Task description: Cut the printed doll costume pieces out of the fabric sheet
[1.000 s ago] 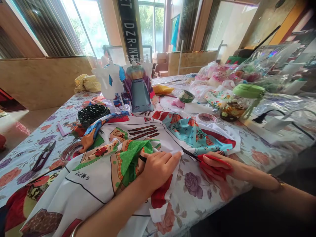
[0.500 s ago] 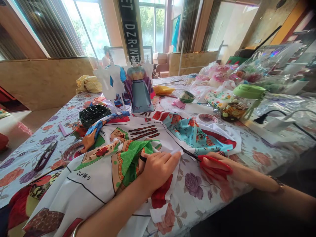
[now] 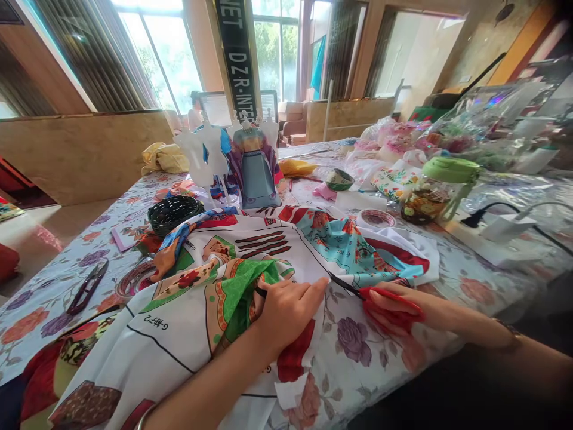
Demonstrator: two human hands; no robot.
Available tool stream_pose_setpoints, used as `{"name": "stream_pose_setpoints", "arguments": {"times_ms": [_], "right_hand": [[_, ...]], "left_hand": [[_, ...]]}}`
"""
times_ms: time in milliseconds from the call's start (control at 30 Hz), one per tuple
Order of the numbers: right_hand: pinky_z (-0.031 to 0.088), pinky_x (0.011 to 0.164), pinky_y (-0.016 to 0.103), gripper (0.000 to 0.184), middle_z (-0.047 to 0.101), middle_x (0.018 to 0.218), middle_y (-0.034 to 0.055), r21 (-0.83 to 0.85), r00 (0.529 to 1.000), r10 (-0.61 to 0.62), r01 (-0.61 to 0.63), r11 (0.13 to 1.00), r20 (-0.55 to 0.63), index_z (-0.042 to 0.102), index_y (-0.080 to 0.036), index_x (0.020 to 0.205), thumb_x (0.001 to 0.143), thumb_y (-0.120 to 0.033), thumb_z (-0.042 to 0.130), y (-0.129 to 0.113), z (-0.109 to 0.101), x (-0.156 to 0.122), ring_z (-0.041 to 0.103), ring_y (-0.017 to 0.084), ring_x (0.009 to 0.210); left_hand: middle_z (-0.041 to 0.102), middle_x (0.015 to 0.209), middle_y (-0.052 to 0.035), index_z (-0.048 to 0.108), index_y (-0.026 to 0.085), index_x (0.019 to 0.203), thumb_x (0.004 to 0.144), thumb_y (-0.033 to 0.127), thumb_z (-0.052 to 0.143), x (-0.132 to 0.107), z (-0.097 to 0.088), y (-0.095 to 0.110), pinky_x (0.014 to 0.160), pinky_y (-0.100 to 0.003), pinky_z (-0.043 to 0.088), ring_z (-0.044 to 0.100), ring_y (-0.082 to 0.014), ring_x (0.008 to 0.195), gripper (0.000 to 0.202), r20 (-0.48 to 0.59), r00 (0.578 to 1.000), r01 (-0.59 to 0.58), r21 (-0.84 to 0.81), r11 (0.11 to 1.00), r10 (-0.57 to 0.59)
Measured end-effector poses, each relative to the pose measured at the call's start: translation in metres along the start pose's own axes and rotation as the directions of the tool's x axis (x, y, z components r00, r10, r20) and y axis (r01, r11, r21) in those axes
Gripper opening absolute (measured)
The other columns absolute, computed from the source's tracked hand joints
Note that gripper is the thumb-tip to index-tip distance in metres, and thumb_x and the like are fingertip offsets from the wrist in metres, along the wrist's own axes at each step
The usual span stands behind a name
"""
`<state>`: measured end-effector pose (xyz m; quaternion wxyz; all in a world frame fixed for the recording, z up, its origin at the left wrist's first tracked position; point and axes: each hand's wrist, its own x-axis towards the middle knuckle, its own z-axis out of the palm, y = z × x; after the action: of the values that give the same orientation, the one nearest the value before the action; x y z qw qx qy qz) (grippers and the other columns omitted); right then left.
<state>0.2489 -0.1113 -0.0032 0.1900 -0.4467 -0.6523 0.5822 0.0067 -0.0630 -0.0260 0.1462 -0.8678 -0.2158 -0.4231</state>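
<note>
Because the printed cloth (image 3: 179,325) lay rumpled across the flowered tablecloth (image 3: 358,376), the curled left hand (image 3: 290,307) pinched it, seemingly to steady it for the red-handled scissors (image 3: 371,295) gripped by the part-closed right hand (image 3: 430,306).

left hand (image 3: 293,306), centre of frame: black, ring-like band (image 3: 261,292). narrow, pale bangle (image 3: 145,414), lower left. right hand (image 3: 432,306), right of centre: thin, dark bracelet (image 3: 511,332) above it, detail blurred. both forearms (image 3: 219,376) bare.
</note>
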Motion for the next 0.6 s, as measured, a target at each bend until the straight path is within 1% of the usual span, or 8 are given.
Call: {"name": "stream_pose_setpoints", "arguments": {"times_ms": [67,167,267,400,533,600], "right_hand": [[0.038,0.052,0.025,0.059,0.05,0.052,0.0022,0.01,0.999,0.0,-0.001,1.0,0.051,0.043,-0.019,0.054,0.092,-0.062,0.032,-0.006,0.001,0.0,0.044,0.01,0.05],[0.031,0.046,0.024,0.06,0.052,0.052,0.0028,-0.012,0.998,0.034,-0.033,0.999,0.06,0.043,-0.018,0.054,0.091,-0.063,0.032,-0.012,0.002,0.0,0.041,0.009,0.047],[0.03,0.045,0.023,0.062,0.052,0.052,0.0031,-0.047,0.994,0.075,-0.071,0.996,0.08,0.044,-0.017,0.053,0.09,-0.066,0.031,-0.017,0.003,0.0,0.04,0.008,0.045],[0.032,0.046,0.022,0.064,0.052,0.053,0.0026,-0.033,0.996,0.087,-0.086,0.996,0.036,0.044,-0.017,0.054,0.091,-0.066,0.028,-0.018,0.006,0.001,0.041,0.008,0.046],[0.032,0.043,0.022,0.06,0.053,0.053,0.003,0.0,0.995,0.096,-0.096,0.995,0.004,0.045,-0.017,0.056,0.091,-0.064,0.032,-0.009,0.006,0.003,0.041,0.008,0.045],[0.032,0.043,0.021,0.057,0.053,0.053,0.0026,0.013,0.997,0.075,-0.075,0.997,-0.006,0.045,-0.017,0.058,0.092,-0.061,0.034,-0.004,0.006,0.003,0.039,0.008,0.045]], "left_hand": [[0.06,0.054,0.0059,0.066,0.014,0.097,0.093,0.016,0.051,-0.001,0.0,-0.001,0.052,-0.022,0.039,0.055,-0.007,0.047,0.015,0.0,1.0,-0.016,0.014,1.0,0.016],[0.057,0.053,0.0058,0.066,0.014,0.099,0.094,0.012,0.048,-0.002,0.0,-0.001,0.051,-0.022,0.038,0.053,-0.0071,0.047,0.019,0.003,0.999,-0.053,0.025,0.998,0.053],[0.052,0.051,0.0062,0.067,0.014,0.1,0.094,0.012,0.047,-0.002,-0.001,-0.001,0.05,-0.022,0.036,0.049,-0.0066,0.046,0.021,-0.011,0.998,-0.069,0.01,0.998,0.069],[0.048,0.051,0.0065,0.067,0.015,0.1,0.092,0.01,0.048,-0.002,-0.003,-0.001,0.049,-0.023,0.033,0.044,-0.0069,0.045,0.021,-0.011,0.997,-0.08,-0.006,0.997,0.08],[0.045,0.05,0.0064,0.068,0.015,0.1,0.093,0.009,0.047,-0.001,-0.004,0.0,0.049,-0.024,0.031,0.042,-0.0071,0.045,0.023,-0.008,0.996,-0.084,-0.008,0.996,0.084],[0.045,0.05,0.0063,0.068,0.015,0.1,0.093,0.009,0.047,-0.001,-0.005,0.0,0.049,-0.024,0.031,0.041,-0.007,0.045,0.023,-0.005,0.996,-0.085,-0.003,0.996,0.085]]}}
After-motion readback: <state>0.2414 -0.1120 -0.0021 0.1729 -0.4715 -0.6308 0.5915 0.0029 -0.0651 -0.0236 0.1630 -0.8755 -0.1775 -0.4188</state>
